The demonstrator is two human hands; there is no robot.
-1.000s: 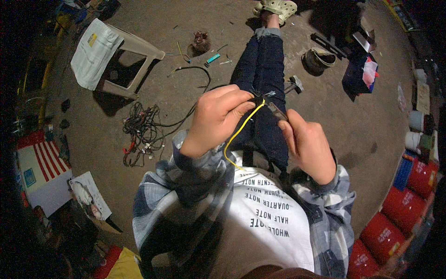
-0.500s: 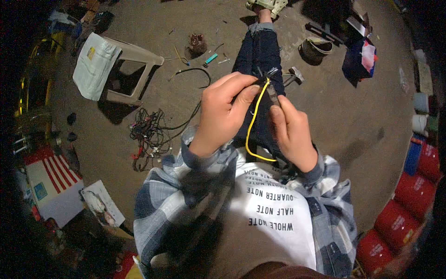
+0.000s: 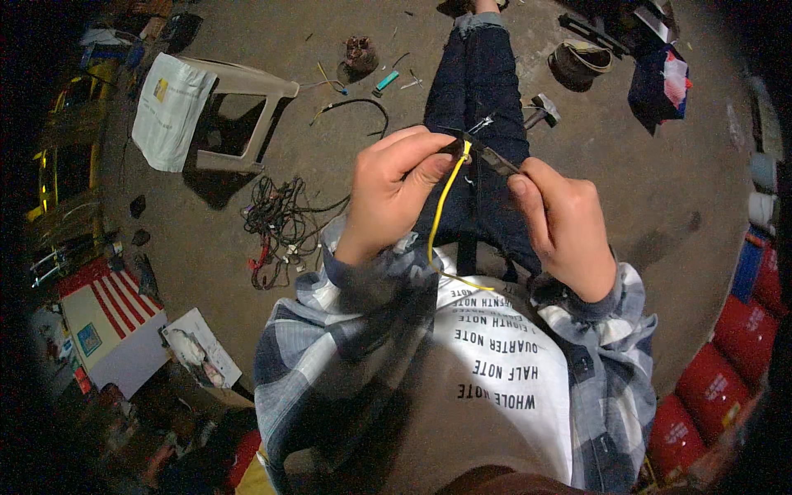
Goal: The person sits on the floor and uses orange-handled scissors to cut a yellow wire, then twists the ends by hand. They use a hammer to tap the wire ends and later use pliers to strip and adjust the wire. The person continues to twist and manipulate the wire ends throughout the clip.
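Note:
My left hand (image 3: 394, 191) is closed, its thumb and forefinger pinching a thin yellow wire (image 3: 440, 214) at the top end. From that pinch the wire hangs in a curve down to my white shirt, its lower end loose. A dark end shows at the fingertips, too small to make out. My right hand (image 3: 563, 216) is closed around a dark, narrow knife-like tool (image 3: 498, 162), whose tip reaches the pinched end of the wire. Beyond my fingers, over my dark trousers, some pale thin strands (image 3: 481, 124) show.
At the left a beige stool (image 3: 262, 124) carries a white packet (image 3: 172, 111). A tangle of dark cables (image 3: 285, 216) lies on the floor nearer me. A hammer (image 3: 544, 109), a bucket (image 3: 580, 64), a teal tool (image 3: 385, 82) and a reddish-brown lump (image 3: 360, 54) lie beyond.
My right hand has moved right and outward, and the tool now slants more sideways. The pinched wire end stays with my left hand. The whole view has shifted slightly.

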